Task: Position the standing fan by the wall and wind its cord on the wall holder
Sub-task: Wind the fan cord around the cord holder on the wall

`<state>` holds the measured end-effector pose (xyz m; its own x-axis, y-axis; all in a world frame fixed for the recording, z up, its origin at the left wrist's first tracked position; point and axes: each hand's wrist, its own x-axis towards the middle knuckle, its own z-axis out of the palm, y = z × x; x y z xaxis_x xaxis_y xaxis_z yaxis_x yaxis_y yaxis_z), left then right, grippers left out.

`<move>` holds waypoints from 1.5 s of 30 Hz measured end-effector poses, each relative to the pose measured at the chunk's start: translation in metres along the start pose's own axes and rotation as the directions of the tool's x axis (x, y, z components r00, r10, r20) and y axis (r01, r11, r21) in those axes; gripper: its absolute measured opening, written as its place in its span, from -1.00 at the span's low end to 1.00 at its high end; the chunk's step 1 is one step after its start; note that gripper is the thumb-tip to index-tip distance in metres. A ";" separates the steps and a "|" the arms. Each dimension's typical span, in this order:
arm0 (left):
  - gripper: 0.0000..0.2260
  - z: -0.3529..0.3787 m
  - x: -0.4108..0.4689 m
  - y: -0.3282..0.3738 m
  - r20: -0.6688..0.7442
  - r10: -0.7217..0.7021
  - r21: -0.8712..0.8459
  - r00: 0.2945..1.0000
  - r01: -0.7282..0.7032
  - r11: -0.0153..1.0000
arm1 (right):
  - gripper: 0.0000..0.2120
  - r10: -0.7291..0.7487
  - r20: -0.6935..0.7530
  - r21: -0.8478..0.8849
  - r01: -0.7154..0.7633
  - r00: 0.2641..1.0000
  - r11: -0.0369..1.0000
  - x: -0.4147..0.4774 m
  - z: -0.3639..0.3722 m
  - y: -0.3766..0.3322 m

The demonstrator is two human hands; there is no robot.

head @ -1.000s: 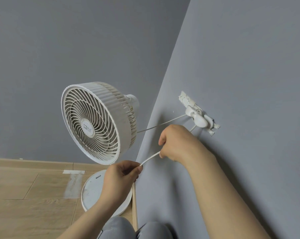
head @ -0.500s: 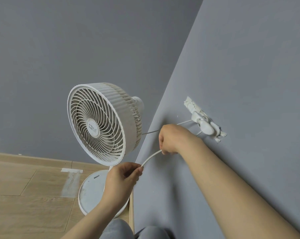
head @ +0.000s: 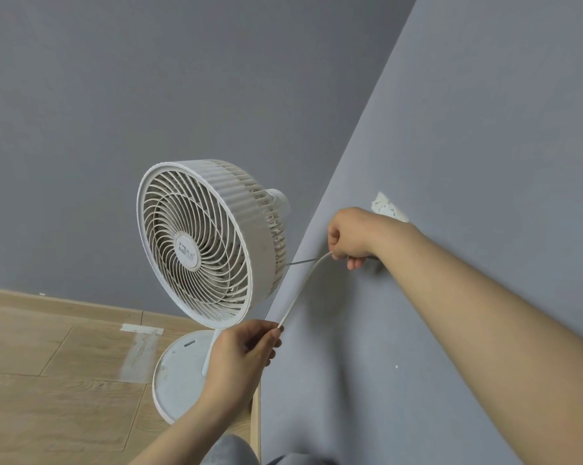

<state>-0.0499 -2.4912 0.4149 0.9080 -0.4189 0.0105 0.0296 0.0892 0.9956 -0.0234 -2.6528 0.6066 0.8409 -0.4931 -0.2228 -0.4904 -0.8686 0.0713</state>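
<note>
Our left hand (head: 241, 355) pinches the cord (head: 302, 286); our right hand (head: 350, 234) grips it, hiding most of the holder (head: 387, 208)

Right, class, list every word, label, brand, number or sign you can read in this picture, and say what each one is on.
Round badge at the middle of the fan grille: a dark logo mark and small print, too blurred to read.
Cord, wall holder, floor tape: no writing shows.
No readable text anywhere else.
</note>
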 end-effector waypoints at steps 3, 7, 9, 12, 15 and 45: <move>-0.89 0.002 0.001 -0.002 0.008 -0.013 -0.034 1.000 0.014 0.999 | -0.87 0.005 -0.022 0.014 -0.005 1.000 1.000 0.004 -0.011 0.005; -0.88 0.004 0.003 -0.003 0.010 -0.013 -0.044 1.000 0.013 0.999 | -0.86 0.020 -0.043 0.045 -0.018 0.999 0.999 0.013 -0.023 0.015; -0.88 0.005 0.003 -0.003 0.008 -0.016 -0.055 1.000 0.016 0.998 | -0.86 0.021 -0.045 0.063 -0.019 0.999 0.998 0.016 -0.030 0.020; -0.88 0.007 0.004 -0.002 0.012 -0.018 -0.064 1.000 0.019 0.998 | -0.86 0.029 -0.055 0.081 -0.025 0.998 0.996 0.016 -0.040 0.028; -0.88 0.009 0.004 0.001 0.023 -0.011 -0.078 1.000 0.013 0.997 | -0.88 0.054 -0.071 0.099 -0.047 0.996 0.994 0.015 -0.047 0.036; -0.85 0.015 -0.036 0.062 0.043 0.125 -0.118 0.991 -0.119 0.986 | -0.78 0.316 -0.439 0.355 -0.160 0.841 0.921 -0.116 -0.054 0.048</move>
<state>-0.0869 -2.4845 0.4777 0.8858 -0.4428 0.1390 -0.0299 0.2445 0.9692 -0.1318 -2.6400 0.6885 0.6530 -0.7105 0.2621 -0.6677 -0.7035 -0.2436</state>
